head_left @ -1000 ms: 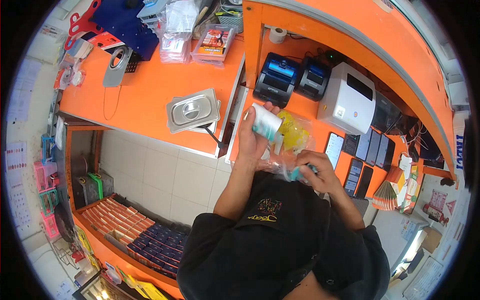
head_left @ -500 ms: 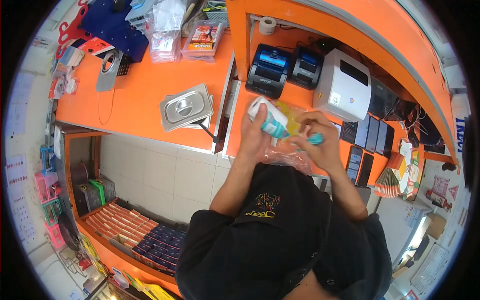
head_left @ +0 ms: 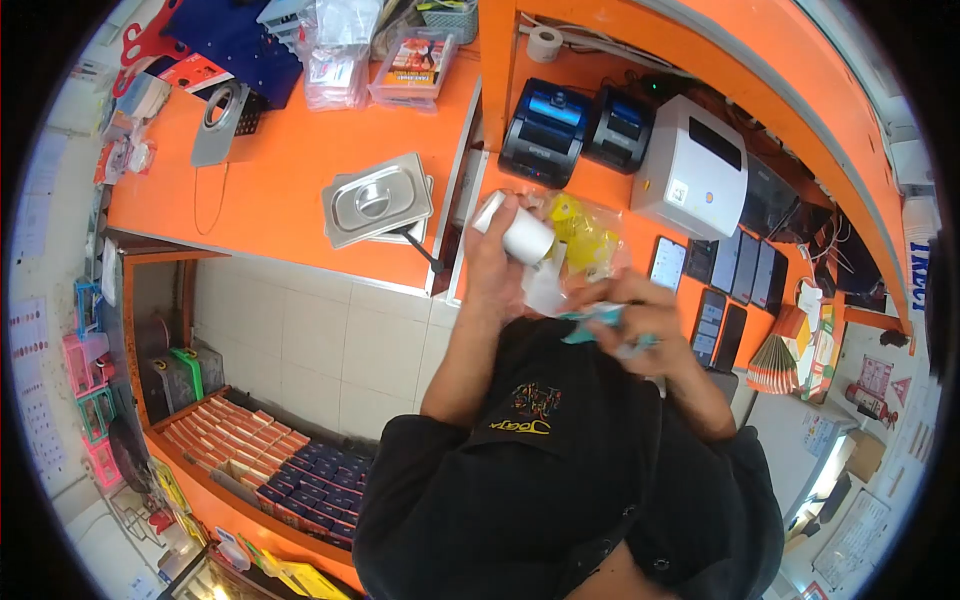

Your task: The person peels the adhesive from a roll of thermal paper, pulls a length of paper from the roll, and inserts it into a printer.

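Note:
A white roll (head_left: 526, 236) is held in my left hand (head_left: 488, 262), tilted, with the thumb on its upper side. A whitish, translucent piece (head_left: 545, 290) hangs below the roll's right end. Crumpled teal wrapping (head_left: 590, 325) is gripped in my right hand (head_left: 640, 322), a little lower and to the right, partly blurred. Beyond both hands, a clear plastic bag (head_left: 602, 222) with yellow printing lies on the orange counter.
Two black printers (head_left: 545, 135) (head_left: 618, 130) and a white printer (head_left: 690, 175) stand behind the bag. Several phones (head_left: 668, 264) lie at the right. Metal lids (head_left: 378, 200) rest on the left counter (head_left: 280, 190). An orange shelf post (head_left: 495, 75) rises between the counters.
The teal wrapping that was around the roll is off it and in my right hand, which has moved lower. The roll now shows plain white, and more of the yellow-printed bag is visible.

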`<state>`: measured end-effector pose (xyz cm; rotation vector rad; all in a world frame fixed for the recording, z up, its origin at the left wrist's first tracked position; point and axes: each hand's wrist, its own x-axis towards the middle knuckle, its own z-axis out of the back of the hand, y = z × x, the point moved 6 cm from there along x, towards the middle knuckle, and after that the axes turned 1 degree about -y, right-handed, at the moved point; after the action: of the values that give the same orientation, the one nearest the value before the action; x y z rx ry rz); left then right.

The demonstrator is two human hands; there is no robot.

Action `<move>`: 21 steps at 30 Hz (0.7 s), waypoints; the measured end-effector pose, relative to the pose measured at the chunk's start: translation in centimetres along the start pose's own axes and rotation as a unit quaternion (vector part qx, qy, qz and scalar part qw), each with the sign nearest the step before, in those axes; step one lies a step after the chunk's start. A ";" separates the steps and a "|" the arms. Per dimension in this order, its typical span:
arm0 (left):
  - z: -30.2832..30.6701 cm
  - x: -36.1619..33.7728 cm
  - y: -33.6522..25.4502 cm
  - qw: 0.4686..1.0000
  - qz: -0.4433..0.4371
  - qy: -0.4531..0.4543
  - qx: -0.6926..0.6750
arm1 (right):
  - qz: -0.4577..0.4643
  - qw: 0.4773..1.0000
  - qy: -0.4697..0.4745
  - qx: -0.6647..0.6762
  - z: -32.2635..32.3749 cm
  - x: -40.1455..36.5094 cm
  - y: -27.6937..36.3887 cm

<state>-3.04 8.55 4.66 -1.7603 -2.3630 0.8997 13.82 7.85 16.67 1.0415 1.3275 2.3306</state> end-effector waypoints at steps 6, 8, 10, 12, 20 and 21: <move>-0.8 -4.8 -6.7 0.655 -0.102 0.182 0.726 | -0.176 0.963 -0.199 0.044 6.5 -3.3 2.2; 0.7 -5.9 -5.9 0.601 -0.054 0.148 0.784 | -0.182 0.976 -0.005 0.117 3.8 -3.7 0.7; 3.1 -6.3 -4.6 0.541 -0.006 0.110 0.834 | -0.288 0.917 0.198 0.192 -0.6 -5.2 -2.2; 6.2 -5.9 -3.0 0.533 0.029 0.040 0.845 | -0.291 0.909 0.254 0.160 -3.5 -6.4 -4.6; 3.8 -5.8 -2.6 0.806 0.048 0.116 0.578 | -0.529 0.786 -0.166 0.273 -6.0 -11.6 -19.6; 3.9 -5.8 -3.0 0.809 0.042 0.109 0.577 | -0.507 0.778 -0.250 0.274 -4.2 -11.1 -20.1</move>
<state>-5.13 1.25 4.53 -1.2713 -1.0609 1.5438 16.39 10.19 -6.38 0.6808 1.7336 0.8198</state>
